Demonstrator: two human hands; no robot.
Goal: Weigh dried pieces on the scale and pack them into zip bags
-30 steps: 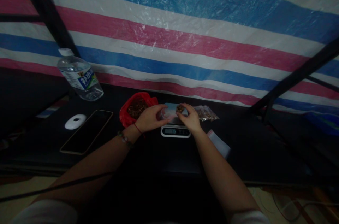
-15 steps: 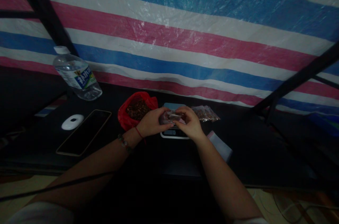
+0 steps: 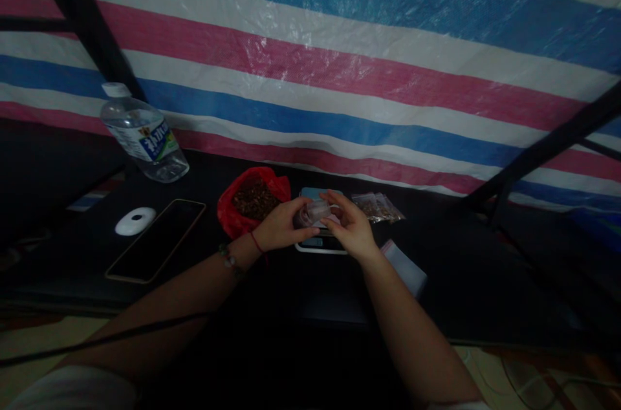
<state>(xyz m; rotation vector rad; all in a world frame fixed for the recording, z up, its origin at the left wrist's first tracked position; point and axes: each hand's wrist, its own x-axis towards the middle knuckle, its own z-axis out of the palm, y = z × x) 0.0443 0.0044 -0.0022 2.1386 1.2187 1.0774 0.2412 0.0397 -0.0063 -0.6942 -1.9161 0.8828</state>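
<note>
Left hand point(image 3: 284, 222), right hand point(image 3: 354, 227): both half-closed on one clear bag point(image 3: 317, 211); beneath, one scale point(image 3: 321, 250) (partly hidden); one red bag point(image 3: 229, 211) toward tabletop's point(image 3: 475, 274) far edge.

Red bag point(image 3: 229, 213), brown pieces point(image 3: 255, 198), seemingly bluish scale plate point(image 3: 309, 192), black tabletop point(image 3: 466, 261), blue, white and pink striped sheet point(image 3: 339, 61)

Your black desk point(image 3: 466, 274) carries 1 bottle point(image 3: 145, 138), 1 phone point(image 3: 156, 242), 1 white object point(image 3: 130, 225), 1 red bag point(image 3: 230, 211), 1 scale point(image 3: 314, 243), filled packets point(image 3: 378, 207), clear bags point(image 3: 405, 268).
</note>
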